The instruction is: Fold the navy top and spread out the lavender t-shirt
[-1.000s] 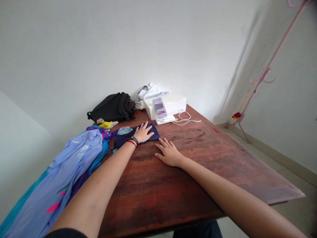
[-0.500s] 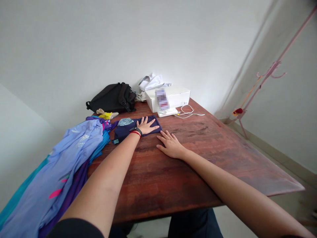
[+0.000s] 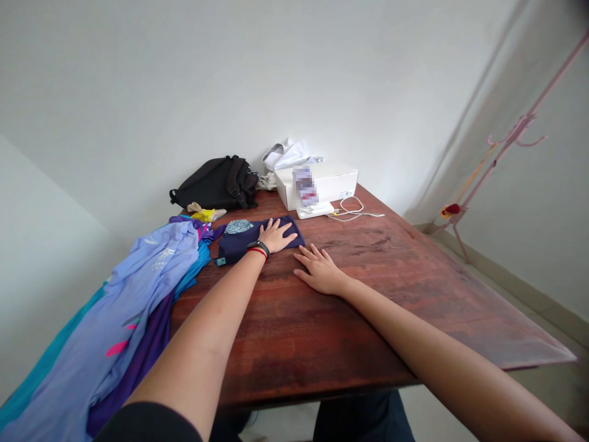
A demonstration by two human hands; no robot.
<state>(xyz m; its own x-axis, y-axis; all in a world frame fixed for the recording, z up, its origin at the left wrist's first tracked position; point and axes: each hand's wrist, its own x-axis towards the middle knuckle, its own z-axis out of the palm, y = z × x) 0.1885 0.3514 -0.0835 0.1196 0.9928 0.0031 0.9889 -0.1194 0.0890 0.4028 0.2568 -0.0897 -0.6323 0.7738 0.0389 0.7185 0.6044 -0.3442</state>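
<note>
A navy folded cloth [image 3: 239, 244] with a pale blue patterned patch lies flat on the brown wooden table [image 3: 294, 344]. My left hand [image 3: 275, 236], with a dark band and a red cord at the wrist, rests on the right part of this cloth with its fingers spread. My right hand [image 3: 322, 270] lies palm down on the bare wood just right of the cloth's near corner, fingers apart and holding nothing. Left of the cloth, a heap of garments with a light blue printed one [image 3: 156, 270] on top hangs over the table's left side.
Along the wall stand a black backpack [image 3: 214, 184] and a white box [image 3: 335, 181] with white fabric [image 3: 288, 153] behind it. A white device [image 3: 315, 210] with a cable sits before the box. Yellow-and-beige cloth [image 3: 205, 213] lies near the backpack. A pink stand [image 3: 510, 138] rises at right.
The whole view has shifted slightly, so things appear a little farther right. Both hands keep their places, the left on the navy cloth and the right on the wood.
</note>
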